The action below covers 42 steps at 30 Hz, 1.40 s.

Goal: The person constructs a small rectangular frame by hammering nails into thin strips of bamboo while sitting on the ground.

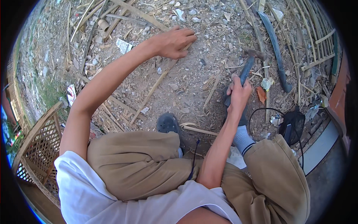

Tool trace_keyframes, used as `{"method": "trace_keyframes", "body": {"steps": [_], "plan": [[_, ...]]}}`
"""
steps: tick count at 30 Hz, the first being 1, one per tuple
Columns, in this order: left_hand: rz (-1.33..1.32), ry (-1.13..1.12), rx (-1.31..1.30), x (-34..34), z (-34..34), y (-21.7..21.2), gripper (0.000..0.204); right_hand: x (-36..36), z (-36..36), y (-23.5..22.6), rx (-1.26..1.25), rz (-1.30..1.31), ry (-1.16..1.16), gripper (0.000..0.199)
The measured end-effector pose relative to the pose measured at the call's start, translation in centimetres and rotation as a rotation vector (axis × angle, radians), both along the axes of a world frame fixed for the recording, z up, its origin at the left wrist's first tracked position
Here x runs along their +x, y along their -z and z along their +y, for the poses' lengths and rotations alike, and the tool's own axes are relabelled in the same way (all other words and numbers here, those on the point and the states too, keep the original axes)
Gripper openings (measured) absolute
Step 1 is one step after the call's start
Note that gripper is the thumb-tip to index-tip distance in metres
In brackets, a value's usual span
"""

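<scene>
My left hand is stretched far forward, its fingers curled down around a thin bamboo strip that slants across the ground toward my left foot. Under the palm, part of the strip is hidden. Closed in my right hand is a claw hammer with a blue handle and a rusty head, held low beside my right shoe. To the right of the hammer lies a long curved blade tool with a dark blue handle end.
More bamboo strips lie over the stony dirt. A bamboo slat frame stands far right. Near my right knee sits a black pouch with a cable. A woven bamboo chair is at my left. An orange shard lies beside the hammer.
</scene>
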<state>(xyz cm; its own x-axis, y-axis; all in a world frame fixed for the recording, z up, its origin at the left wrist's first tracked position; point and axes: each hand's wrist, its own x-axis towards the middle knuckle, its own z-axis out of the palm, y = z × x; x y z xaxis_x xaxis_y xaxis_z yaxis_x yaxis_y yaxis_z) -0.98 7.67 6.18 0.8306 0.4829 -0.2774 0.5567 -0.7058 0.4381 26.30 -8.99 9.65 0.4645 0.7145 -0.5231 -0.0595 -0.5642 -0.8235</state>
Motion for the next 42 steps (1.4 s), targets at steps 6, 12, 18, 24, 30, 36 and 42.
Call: {"method": "trace_keyframes", "body": {"steps": [6, 12, 18, 24, 30, 36, 42], "plan": [[-0.288, 0.062, -0.088, -0.6, -1.2, 1.6, 0.043, -1.1, 0.4, -0.3, 0.088, 0.067, -0.005, 0.023], [-0.160, 0.050, -0.178, 1.4, -2.0, 0.8, 0.056, -0.1, -0.7, -1.0, 0.103, -0.022, -0.084, 0.023], [-0.229, -0.134, 0.241, -1.3, -5.7, 1.4, 0.055, 0.5, -2.0, -0.9, 0.116, 0.032, -0.083, 0.021], [-0.297, -0.411, 0.348, -0.1, -9.2, 2.7, 0.044, 0.0, -2.1, -0.8, 0.136, -0.036, -0.139, 0.022], [-0.548, -0.678, 0.343, 0.9, -10.8, 5.1, 0.037, -3.2, -2.4, -2.0, 0.090, -0.186, -0.357, 0.025], [-0.659, -0.716, 0.377, -0.2, -11.1, 5.7, 0.029, -6.7, -4.5, -0.3, 0.064, -0.387, -0.640, 0.025], [-0.704, -0.732, 0.438, 0.2, -10.9, 6.3, 0.028, -11.2, -7.4, 0.2, 0.160, -0.530, -0.663, 0.027]]}}
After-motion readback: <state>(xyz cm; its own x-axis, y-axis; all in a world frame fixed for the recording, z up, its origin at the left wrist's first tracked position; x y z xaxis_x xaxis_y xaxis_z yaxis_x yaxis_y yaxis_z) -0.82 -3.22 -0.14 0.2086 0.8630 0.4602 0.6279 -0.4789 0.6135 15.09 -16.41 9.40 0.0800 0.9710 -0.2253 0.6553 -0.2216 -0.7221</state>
